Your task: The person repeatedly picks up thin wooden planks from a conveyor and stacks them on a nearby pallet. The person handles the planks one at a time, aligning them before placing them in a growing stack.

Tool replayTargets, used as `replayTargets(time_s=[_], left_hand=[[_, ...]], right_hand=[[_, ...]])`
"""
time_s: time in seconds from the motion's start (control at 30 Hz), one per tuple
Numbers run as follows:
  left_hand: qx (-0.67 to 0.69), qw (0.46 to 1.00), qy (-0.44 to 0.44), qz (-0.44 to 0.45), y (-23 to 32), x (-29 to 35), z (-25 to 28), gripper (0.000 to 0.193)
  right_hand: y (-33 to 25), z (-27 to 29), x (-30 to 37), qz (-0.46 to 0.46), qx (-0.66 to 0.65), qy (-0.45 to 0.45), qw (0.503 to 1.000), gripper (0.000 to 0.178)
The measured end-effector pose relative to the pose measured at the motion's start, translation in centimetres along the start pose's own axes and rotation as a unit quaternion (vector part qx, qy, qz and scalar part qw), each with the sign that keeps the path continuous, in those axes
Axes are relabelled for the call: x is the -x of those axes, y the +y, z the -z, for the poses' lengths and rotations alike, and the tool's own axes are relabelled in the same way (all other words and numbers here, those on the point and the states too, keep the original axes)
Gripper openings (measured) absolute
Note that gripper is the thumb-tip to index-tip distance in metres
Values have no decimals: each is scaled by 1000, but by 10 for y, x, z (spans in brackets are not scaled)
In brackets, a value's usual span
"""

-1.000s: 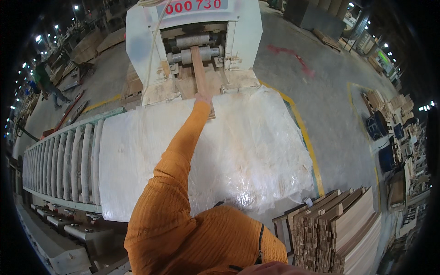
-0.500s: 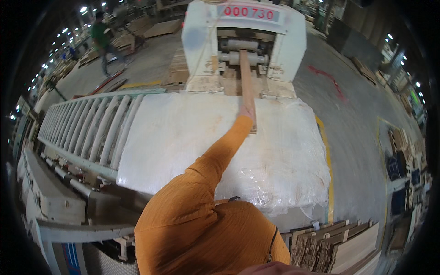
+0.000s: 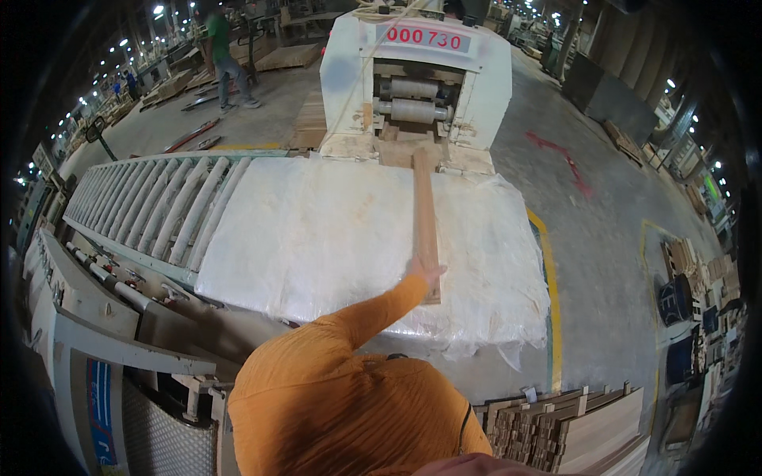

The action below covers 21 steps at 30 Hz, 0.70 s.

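Note:
A long, narrow wooden board lies on the plastic-wrapped table top, its far end close to the machine's base. My left hand, at the end of an orange sleeve, grips the board near its near end, partly wrapped over it. Beyond the board stands a white machine with two horizontal rollers in its opening; a gap separates them from the board. At the bottom edge a bit of my right hand shows, with its fingers out of sight.
A roller conveyor runs along the table's left side. Stacked wooden boards stand at the lower right. Metal machinery fills the lower left. A person in a green top stands at the back left. A yellow floor line borders the table.
My left hand has drawn the board back toward me, out of the rollers and onto the table. The person at the back left has shifted a little to the right.

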<state>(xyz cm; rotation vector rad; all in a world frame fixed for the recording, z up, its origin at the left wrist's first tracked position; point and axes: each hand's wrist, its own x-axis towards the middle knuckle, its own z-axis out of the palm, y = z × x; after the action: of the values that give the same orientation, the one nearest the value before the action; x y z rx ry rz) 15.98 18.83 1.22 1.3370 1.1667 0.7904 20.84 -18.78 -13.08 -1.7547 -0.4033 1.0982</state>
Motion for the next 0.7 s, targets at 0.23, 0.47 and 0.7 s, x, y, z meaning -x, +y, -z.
replayTargets(time_s=[0.23,0.47,0.7], left_hand=[[234,961,-92,118,-52,148,-9,51],[271,933,-122,201,-80,211,5,38],[335,911,-177,160,-85,223,5,40]], right_hand=[[-117,-20,15,-86,-166,-152,970,49],[-153,-44,24,-152,-80,-228,958,48],[-147,-34,35,-86,4,-185,979,34]])
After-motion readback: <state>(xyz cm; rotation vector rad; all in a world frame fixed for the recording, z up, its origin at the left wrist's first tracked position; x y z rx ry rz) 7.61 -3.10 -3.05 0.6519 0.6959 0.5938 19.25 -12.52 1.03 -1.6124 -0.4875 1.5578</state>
